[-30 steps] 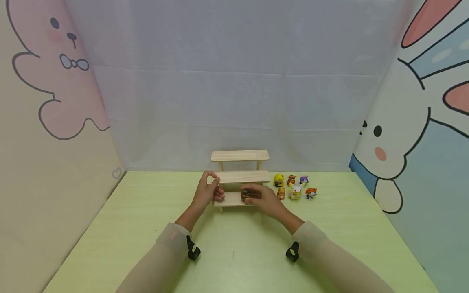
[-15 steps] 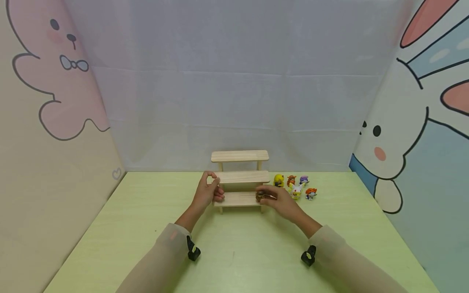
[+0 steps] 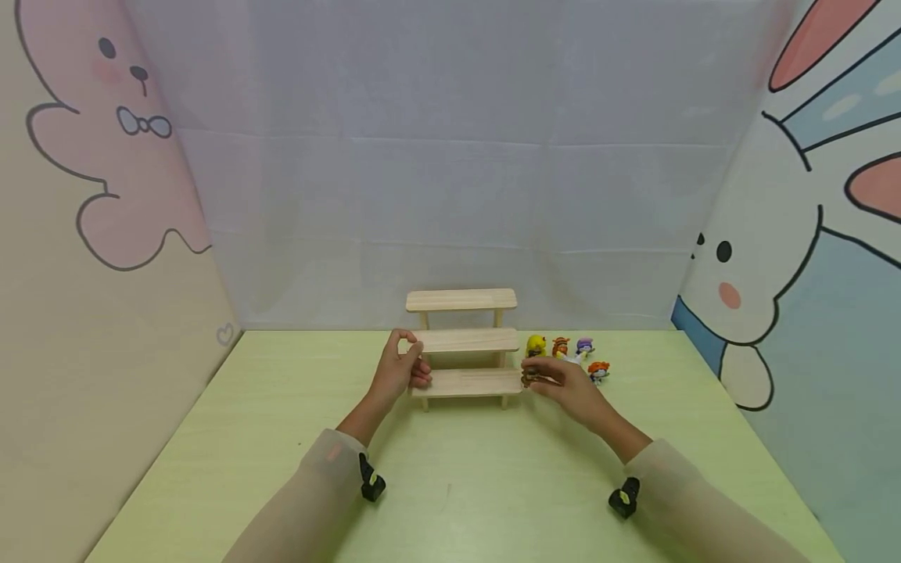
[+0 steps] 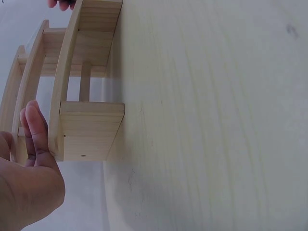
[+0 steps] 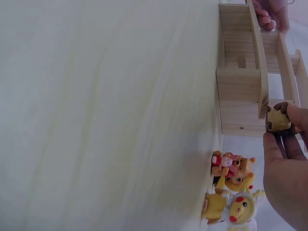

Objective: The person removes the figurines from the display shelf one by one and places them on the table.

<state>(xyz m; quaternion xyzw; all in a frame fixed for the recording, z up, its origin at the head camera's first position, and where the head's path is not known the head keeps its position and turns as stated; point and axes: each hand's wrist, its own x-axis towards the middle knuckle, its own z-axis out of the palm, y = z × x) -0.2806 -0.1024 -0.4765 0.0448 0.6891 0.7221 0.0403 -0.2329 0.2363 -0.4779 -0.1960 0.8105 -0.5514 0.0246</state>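
A small three-tier wooden shelf stands on the table near the back wall. My left hand grips its left end, thumb and index finger at the middle board; in the left wrist view the other fingers lie against the end of the lowest board. My right hand pinches a small brown toy figurine between thumb and fingers, just off the right end of the lowest board. The figurine's tan side shows in the right wrist view; the fingers cover much of the rest.
Right of the shelf stand several toy figurines: a yellow one, an orange one, a purple-hatted one and an orange-haired one. A yellow-and-white one is partly behind my right hand in the head view.
My right hand has moved right with the brown figurine, from above the lowest board to past its right end. The left hand and the shelf have stayed in place.
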